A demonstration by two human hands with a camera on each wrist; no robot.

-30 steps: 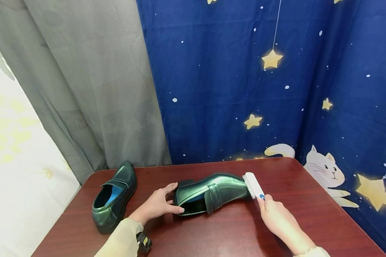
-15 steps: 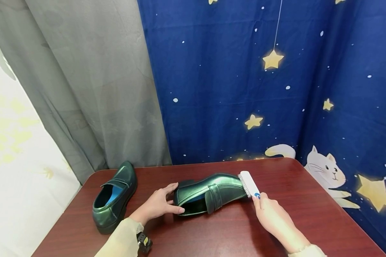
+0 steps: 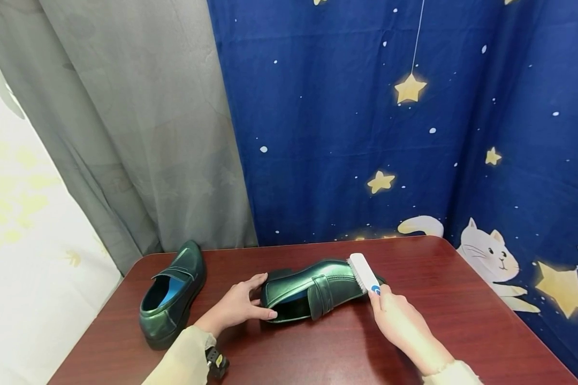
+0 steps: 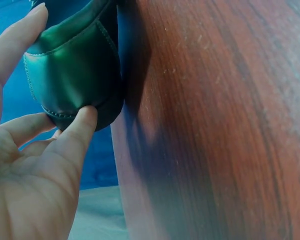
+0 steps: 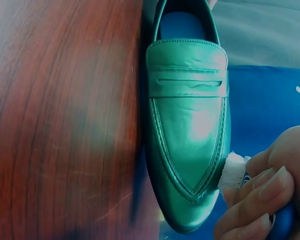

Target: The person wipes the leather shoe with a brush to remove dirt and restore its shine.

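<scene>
A shiny dark green loafer (image 3: 337, 286) lies tilted on its side on the red-brown table, toe to the right, its opening facing the front. My left hand (image 3: 233, 307) holds it at the heel; in the left wrist view the thumb is at the collar and other fingertips press the heel back (image 4: 72, 75). In my right hand (image 3: 404, 323) is a white brush (image 3: 363, 271) with a blue mark, gripped by its handle. Its white bristles (image 5: 233, 171) meet the upper just behind the toe tip. The right wrist view shows the strap and stitched vamp (image 5: 187, 125) from above.
A matching green loafer (image 3: 166, 315) with a blue insole stands upright at the table's left. Behind the wooden table (image 3: 289, 355) hang a grey curtain (image 3: 159, 128) and a blue starry one (image 3: 327, 128). A black device (image 3: 217, 363) sits by my left cuff.
My right hand has moved the brush leftward along the loafer, from the toe tip up onto the front of the upper. The left hand and the loafer have stayed in place.
</scene>
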